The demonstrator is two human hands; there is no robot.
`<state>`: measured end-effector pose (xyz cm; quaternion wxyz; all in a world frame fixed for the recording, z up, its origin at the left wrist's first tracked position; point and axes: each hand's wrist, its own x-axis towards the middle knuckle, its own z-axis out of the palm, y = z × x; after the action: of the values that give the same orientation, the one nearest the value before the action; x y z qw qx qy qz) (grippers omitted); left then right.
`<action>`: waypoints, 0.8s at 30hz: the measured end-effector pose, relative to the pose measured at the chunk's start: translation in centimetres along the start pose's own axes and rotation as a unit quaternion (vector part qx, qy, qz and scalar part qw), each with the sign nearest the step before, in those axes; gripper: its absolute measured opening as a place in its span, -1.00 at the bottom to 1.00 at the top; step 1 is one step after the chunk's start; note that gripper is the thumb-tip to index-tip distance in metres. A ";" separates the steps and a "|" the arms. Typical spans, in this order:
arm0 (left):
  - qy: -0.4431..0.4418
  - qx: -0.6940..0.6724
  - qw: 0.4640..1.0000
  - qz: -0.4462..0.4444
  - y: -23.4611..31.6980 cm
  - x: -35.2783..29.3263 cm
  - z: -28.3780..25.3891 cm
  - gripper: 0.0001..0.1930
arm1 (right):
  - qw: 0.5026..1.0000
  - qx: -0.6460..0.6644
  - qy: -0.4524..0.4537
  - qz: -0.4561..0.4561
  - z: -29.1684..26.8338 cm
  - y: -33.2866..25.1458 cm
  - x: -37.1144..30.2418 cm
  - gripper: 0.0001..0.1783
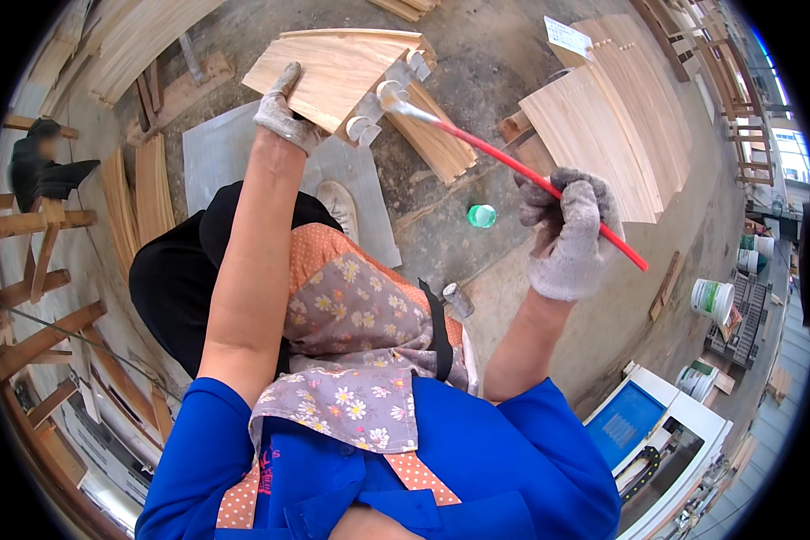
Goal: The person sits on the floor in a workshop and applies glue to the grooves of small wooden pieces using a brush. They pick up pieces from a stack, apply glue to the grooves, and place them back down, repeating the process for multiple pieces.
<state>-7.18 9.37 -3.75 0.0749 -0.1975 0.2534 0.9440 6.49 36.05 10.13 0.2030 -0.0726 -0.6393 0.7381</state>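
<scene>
My left hand (283, 112), in a grey knit glove, grips the near edge of a curved pale wooden panel (333, 72) held up in front of me. White dowel pegs (369, 126) stick out of the panel's right edge. My right hand (567, 238), also gloved, is closed around a red-handled brush (522, 171). The brush tip rests at the pegs on the panel's edge.
A stack of curved wooden panels (621, 117) lies on the concrete floor at the right, more slats (441, 144) under the brush. A green cap (481, 216) and a hammer (457, 300) lie on the floor. White buckets (713, 300) stand far right; wooden frames (36, 270) line the left.
</scene>
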 end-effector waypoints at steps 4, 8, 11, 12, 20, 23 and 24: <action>0.004 0.016 1.000 0.004 0.3 0.3 -0.2 -0.50 | 0.998 -0.047 0.028 0.004 -1.5 0.0 0.1 -0.83; -0.048 0.054 0.997 -0.033 2.0 1.5 -2.6 -0.51 | 0.992 -0.022 0.104 0.066 -6.5 2.5 1.3 -0.83; 0.020 0.020 0.999 -0.036 1.6 0.8 -1.8 -0.54 | 0.967 -0.087 0.204 0.126 -13.5 9.4 2.2 -0.85; 0.074 0.003 0.997 -0.029 2.1 1.1 -2.1 -0.54 | 0.955 -0.095 0.223 0.170 -16.1 12.1 2.2 -0.85; 0.216 -0.031 0.975 0.046 1.1 0.7 0.1 -0.52 | 0.880 -0.082 0.324 0.336 -23.9 30.6 -0.3 -0.80; 0.205 -0.081 0.974 0.054 1.5 0.4 0.1 -0.53 | 0.848 -0.042 0.374 0.373 -23.9 32.5 -0.1 -0.75; 0.193 -0.102 0.974 0.059 1.6 0.3 0.0 -0.53 | 0.841 -0.040 0.381 0.382 -23.6 32.8 -0.1 -0.73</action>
<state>-7.89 7.99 -3.12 -0.0522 -0.3675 0.1767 0.9116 8.48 54.27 -25.84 0.1292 -0.5946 -0.4624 0.6449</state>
